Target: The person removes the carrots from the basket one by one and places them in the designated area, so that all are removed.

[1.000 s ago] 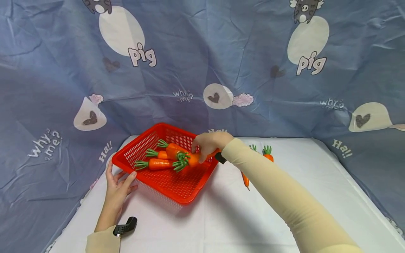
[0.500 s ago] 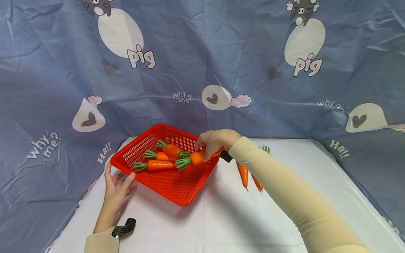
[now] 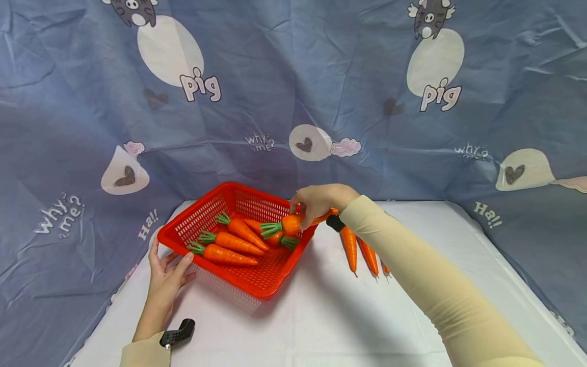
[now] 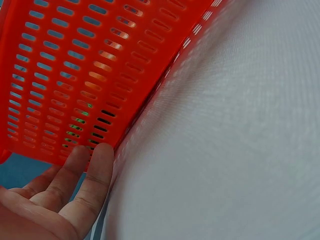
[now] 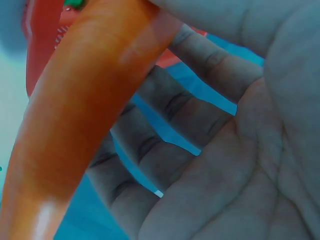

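Note:
In the head view a red plastic basket (image 3: 257, 288) with slotted walls stands tilted on the table. My left hand (image 3: 166, 275) holds its near left corner, thumb on the rim; the left wrist view shows fingertips (image 4: 100, 160) against its outer wall. Several orange carrots (image 3: 227, 255) with green tops lie inside, one partly hidden. Over the basket's right side, my right hand (image 3: 316, 204) pinches another carrot (image 3: 291, 224), its green top pointing left over the others. In the right wrist view this carrot (image 5: 85, 110) runs between thumb and fingers.
More carrots (image 3: 349, 250) lie on the white tabletop (image 3: 330, 326) right of the basket, partly hidden beneath the right forearm (image 3: 412, 275). A blue printed cloth (image 3: 257, 102) hangs behind the table. A black wrist device (image 3: 178, 334) is strapped to the left wrist.
My right hand has shifted right with its carrot. The carrots in the basket have turned and slid, leaving several side by side. My left hand keeps its hold on the corner.

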The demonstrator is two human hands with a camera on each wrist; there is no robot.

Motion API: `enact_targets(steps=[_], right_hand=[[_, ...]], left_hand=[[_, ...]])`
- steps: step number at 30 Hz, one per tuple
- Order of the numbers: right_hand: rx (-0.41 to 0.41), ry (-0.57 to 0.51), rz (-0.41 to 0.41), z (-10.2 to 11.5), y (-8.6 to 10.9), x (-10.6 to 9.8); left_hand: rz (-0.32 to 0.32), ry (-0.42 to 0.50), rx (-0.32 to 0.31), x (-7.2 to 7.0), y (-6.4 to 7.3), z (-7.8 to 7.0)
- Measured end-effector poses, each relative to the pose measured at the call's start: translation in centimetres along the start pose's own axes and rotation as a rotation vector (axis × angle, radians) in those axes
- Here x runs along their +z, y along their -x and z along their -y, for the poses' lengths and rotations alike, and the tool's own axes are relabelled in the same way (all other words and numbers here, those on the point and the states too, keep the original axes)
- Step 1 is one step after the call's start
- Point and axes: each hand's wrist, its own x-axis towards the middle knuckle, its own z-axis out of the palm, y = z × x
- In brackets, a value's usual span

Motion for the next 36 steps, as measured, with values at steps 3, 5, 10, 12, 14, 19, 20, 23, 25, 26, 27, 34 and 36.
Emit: enact_targets(steps=[3, 5, 10, 12, 14, 19, 20, 23, 25, 26, 27, 34, 36], right_hand=[[0.008, -0.007, -0.001, -0.3, 0.2, -0.1], [0.013, -0.017, 0.000, -0.5, 0.3, -0.2], [0.025, -0.030, -0.008, -1.0, 0.6, -0.2], [0.030, -0.034, -0.017, -1.1, 0.7, -0.2], [0.036, -0.040, -0.023, -1.4, 0.8, -0.2], [0.040, -0.054, -0.043, -2.1, 1.2, -0.2], [0.042, -0.062, -0.047, -2.3, 1.3, -0.2], [0.055, -0.076, -0.061, -2.8, 1.8, -0.3], [0.072, -0.094, -0.066, -3.2, 2.1, -0.4], [0.079, -0.103, -0.067, -3.4, 2.3, -0.4], [0.083, -0.105, -0.070, -3.7, 2.5, -0.5], [0.096, -0.204, -0.082, -5.2, 3.5, -0.5], [0.094, -0.250, -0.088, -5.7, 3.8, -0.5]], left_hand=[[-0.003, 0.000, 0.001, 0.0, 0.0, 0.0], [-0.003, 0.002, 0.004, 0.0, 0.1, 0.0], [0.013, 0.003, -0.001, -0.2, 0.1, -0.1], [0.020, 0.004, -0.004, -0.2, 0.1, -0.1], [0.023, 0.006, -0.002, -0.3, 0.1, 0.0], [0.033, 0.005, 0.009, -0.3, 0.1, 0.0], [0.036, 0.003, 0.008, -0.3, 0.2, 0.0], [0.037, 0.001, 0.007, -0.3, 0.1, 0.0], [0.035, -0.006, 0.009, -0.2, 0.2, -0.1], [0.034, -0.006, 0.007, -0.2, 0.2, -0.1], [0.031, -0.006, 0.006, -0.2, 0.2, -0.1], [0.042, 0.002, 0.028, -0.3, 0.1, 0.0], [0.038, 0.005, 0.026, -0.3, 0.2, 0.0]])
